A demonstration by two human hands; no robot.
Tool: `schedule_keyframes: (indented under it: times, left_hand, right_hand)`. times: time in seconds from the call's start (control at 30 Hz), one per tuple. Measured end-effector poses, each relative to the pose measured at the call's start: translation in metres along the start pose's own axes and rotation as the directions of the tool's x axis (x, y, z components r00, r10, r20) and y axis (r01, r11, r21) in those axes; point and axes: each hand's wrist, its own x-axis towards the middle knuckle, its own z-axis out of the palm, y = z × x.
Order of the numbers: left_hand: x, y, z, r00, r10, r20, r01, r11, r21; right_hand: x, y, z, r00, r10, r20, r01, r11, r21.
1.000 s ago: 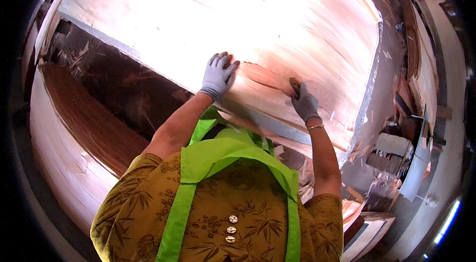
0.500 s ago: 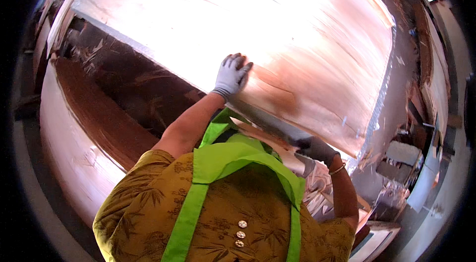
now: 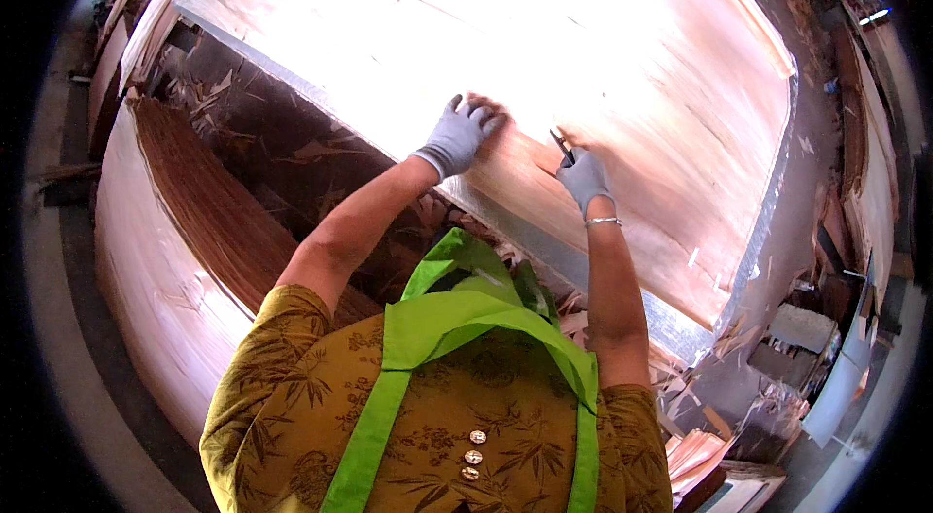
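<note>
A broad, pale sheet of wood veneer (image 3: 641, 153) lies over a table with a metal edge (image 3: 544, 246). My gloved left hand (image 3: 460, 136) rests on the veneer near its near edge, fingers spread and open. To its right, my gloved right hand (image 3: 585, 178) is closed around a slim black utility knife (image 3: 563, 148). The knife's tip points up and to the left, close to the veneer; whether it touches cannot be told. A brownish patch of veneer lies between my two hands. Strong glare washes out the sheet's far part.
At the left, a thick stack of veneer (image 3: 209, 192) stands beside the table. Torn veneer scraps (image 3: 695, 460) lie at the lower right, and more litter the dark floor (image 3: 253, 115). Grey blocks (image 3: 802, 328) sit at the right. A rolled veneer strip (image 3: 743, 8) lies along the sheet's right edge.
My right hand has risen from a loose strip below the table's near edge onto the veneer, where the knife now shows. My left hand stays on the sheet, slightly shifted.
</note>
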Motion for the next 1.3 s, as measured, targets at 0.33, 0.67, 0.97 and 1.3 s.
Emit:
schedule_keyframes:
  times: [0.33, 0.67, 0.97, 1.3]
  left_hand:
    - [-0.019, -0.017, 0.001, 0.983, 0.073, -0.171, -0.087, 0.993, -0.076]
    - [-0.156, -0.118, -0.026, 0.597, -0.705, -0.382, 0.715, 0.684, -0.145]
    - [0.044, 0.114, -0.003, 0.995, 0.052, -0.08, -0.086, 0.861, -0.502]
    - [0.036, 0.101, 0.026, 0.885, 0.291, -0.364, -0.365, 0.918, -0.153]
  right_hand:
    - [0.005, 0.005, 0.002, 0.999, 0.036, 0.035, -0.035, 0.999, -0.013]
    - [0.005, -0.003, 0.003, 0.995, 0.057, 0.081, -0.057, 0.998, 0.001]
    - [-0.012, 0.006, -0.001, 0.983, -0.157, -0.095, 0.183, 0.841, 0.51]
    - [-0.138, 0.131, -0.032, 0.798, 0.25, -0.549, 0.335, 0.573, 0.748]
